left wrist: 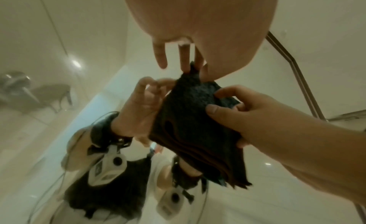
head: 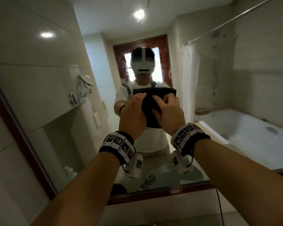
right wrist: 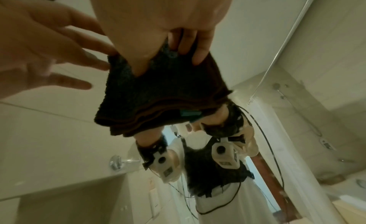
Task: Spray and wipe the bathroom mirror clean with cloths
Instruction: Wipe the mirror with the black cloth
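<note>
**Settle the folded cloth before you wipe**

You face the wide wall mirror with its dark wooden frame (head: 20, 141), its glass taking up most of your forward view. Reflected at the right is a white bathtub (head: 245, 128); reflected on the left wall is a round chrome shaving mirror on a folding arm (head: 86, 79).

In front of the glass, at chest height, you hold a dark, thick terry cloth folded into several layers (head: 151, 115). Whether it touches the glass I cannot tell. Your right hand (head: 167, 110) grasps it, fingers curled over the face and thumb round the edge. Your left hand (head: 134, 111) lies along its left side with mostly straight fingers (left wrist: 161, 58), steadying rather than clenching.

My judgement: you are arranging the fold. Square the layers so a flat pad meets the glass, then press evenly.

For room, the glass spreads wide to left and right; the frame's lower rail runs close below your wrists, so ease off before each edge.
</note>
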